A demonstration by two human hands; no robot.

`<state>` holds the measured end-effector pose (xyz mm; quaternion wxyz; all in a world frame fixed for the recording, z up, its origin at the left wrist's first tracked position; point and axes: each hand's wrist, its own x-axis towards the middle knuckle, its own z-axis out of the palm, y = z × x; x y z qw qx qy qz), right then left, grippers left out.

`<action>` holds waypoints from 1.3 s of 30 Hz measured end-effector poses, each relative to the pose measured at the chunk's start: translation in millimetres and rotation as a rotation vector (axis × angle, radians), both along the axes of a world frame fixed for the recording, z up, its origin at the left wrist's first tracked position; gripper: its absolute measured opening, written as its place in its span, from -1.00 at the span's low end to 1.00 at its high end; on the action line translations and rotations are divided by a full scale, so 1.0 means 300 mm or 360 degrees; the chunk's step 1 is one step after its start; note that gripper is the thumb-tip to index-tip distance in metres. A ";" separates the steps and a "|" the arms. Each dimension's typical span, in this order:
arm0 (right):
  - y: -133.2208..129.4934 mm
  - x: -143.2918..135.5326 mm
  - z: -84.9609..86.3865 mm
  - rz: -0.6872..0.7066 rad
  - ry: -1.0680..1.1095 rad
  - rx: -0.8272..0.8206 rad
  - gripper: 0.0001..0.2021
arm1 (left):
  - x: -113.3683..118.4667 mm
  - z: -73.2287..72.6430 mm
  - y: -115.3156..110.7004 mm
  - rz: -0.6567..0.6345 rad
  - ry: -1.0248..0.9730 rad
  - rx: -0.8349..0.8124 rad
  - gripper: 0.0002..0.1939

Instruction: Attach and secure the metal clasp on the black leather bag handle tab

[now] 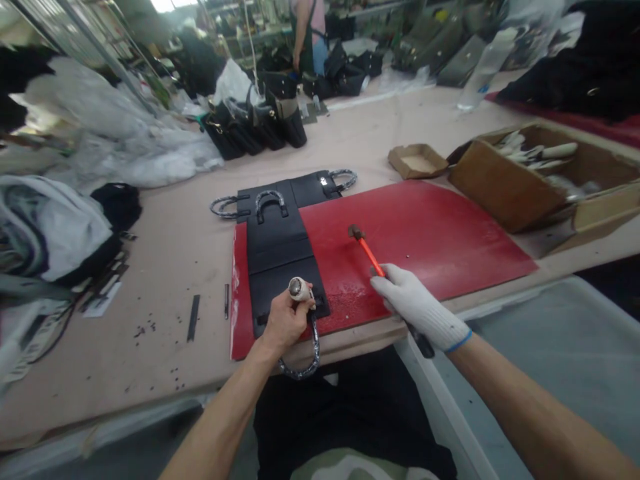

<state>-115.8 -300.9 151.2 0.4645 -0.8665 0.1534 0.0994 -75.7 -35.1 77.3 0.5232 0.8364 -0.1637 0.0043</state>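
My bare left hand (286,321) is wrapped round a short, pale-wrapped punch tool (299,289) with a round metal top, upright over the near end of a black leather piece (280,250). The leather has several plastic-wrapped loop handles; one handle (316,350) hangs over the table's front edge below my left hand. My right hand (407,297), in a white glove, grips a hammer (370,254) with an orange and black shaft. The hammer's head is above the red mat (425,233), apart from the punch tool. The punch's lower tip is hidden by my left hand.
A cardboard box (505,183) of tools and a small cardboard tray (417,162) stand right. Black bags (255,130) are at the back. A black strip (193,318) and a pen-like rod (227,301) lie left. A clear bottle (485,70) and a person (311,37) are farther back.
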 end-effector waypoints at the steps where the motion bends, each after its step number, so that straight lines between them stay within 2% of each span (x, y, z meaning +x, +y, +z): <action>1: 0.008 -0.029 0.026 0.0016 -0.0015 0.0288 -0.73 | 0.000 0.002 -0.002 0.0004 -0.0001 0.0006 -0.75; 3: 0.025 -0.088 0.077 0.0077 -0.0020 0.0854 -0.66 | 0.000 0.006 -0.006 0.0004 0.0001 0.0019 -0.75; 4: 0.031 -0.113 0.099 0.0114 -0.0025 0.0983 -0.65 | 0.000 0.008 -0.008 -0.0003 -0.0001 0.0032 -0.77; 5: 0.036 -0.133 0.121 0.0155 -0.0049 0.0934 -0.67 | 0.000 0.009 -0.010 -0.0013 -0.0005 0.0047 -0.79; 6: 0.040 -0.147 0.145 0.0196 -0.0106 0.0759 -0.69 | 0.000 0.009 -0.011 -0.0025 -0.0011 0.0059 -0.81; 9: 0.050 -0.163 0.238 0.0300 -0.0462 0.0006 -0.69 | 0.004 0.008 -0.015 -0.0071 -0.0004 0.0058 -0.85; 10: 0.057 -0.165 0.277 0.0329 -0.0599 -0.0160 -0.69 | 0.006 0.007 -0.016 -0.0088 0.0006 0.0043 -0.85; 12: 0.076 -0.170 0.346 0.0333 -0.0847 -0.0290 -0.72 | 0.010 0.008 -0.018 -0.0114 0.0017 0.0022 -0.85; 14: 0.099 -0.177 0.377 0.0267 -0.1081 -0.0286 -0.77 | 0.012 0.012 -0.020 -0.0118 0.0007 0.0019 -0.86; 16: 0.116 -0.183 0.354 0.0257 -0.1201 -0.0336 -0.77 | 0.011 0.019 -0.023 -0.0111 -0.0017 0.0027 -0.87; 17: 0.120 -0.184 0.330 0.0313 -0.1156 -0.0434 -0.76 | 0.011 0.024 -0.025 -0.0109 -0.0027 0.0032 -0.88; 19: 0.118 -0.181 0.288 0.0514 -0.0861 -0.0725 -0.77 | 0.010 0.031 -0.027 -0.0105 -0.0038 0.0048 -0.92; 21: 0.113 -0.176 0.288 0.0634 -0.0603 -0.0895 -0.77 | 0.009 0.035 -0.028 -0.0107 -0.0049 0.0071 -0.93; 23: 0.112 -0.174 0.330 0.0528 -0.0655 -0.0759 -0.74 | 0.008 0.032 -0.026 -0.0104 -0.0071 0.0072 -0.93; 25: 0.120 -0.176 0.373 0.0257 -0.0882 -0.0485 -0.70 | 0.008 0.028 -0.023 -0.0103 -0.0082 0.0056 -0.91; 27: 0.129 -0.179 0.375 0.0163 -0.0963 -0.0362 -0.66 | 0.008 0.027 -0.021 -0.0111 -0.0076 0.0041 -0.88; 32: 0.099 -0.183 0.237 0.0657 -0.0331 -0.0890 -0.74 | 0.004 0.037 -0.025 -0.0152 -0.0048 0.0039 -0.91; 35: 0.038 -0.161 0.165 0.0588 -0.0189 -0.1039 -0.75 | 0.003 0.035 -0.026 -0.0149 -0.0028 0.0013 -0.91; 39: -0.045 -0.092 0.063 0.0307 -0.0185 -0.1426 -0.82 | 0.003 0.031 -0.024 -0.0151 0.0018 -0.0008 -0.91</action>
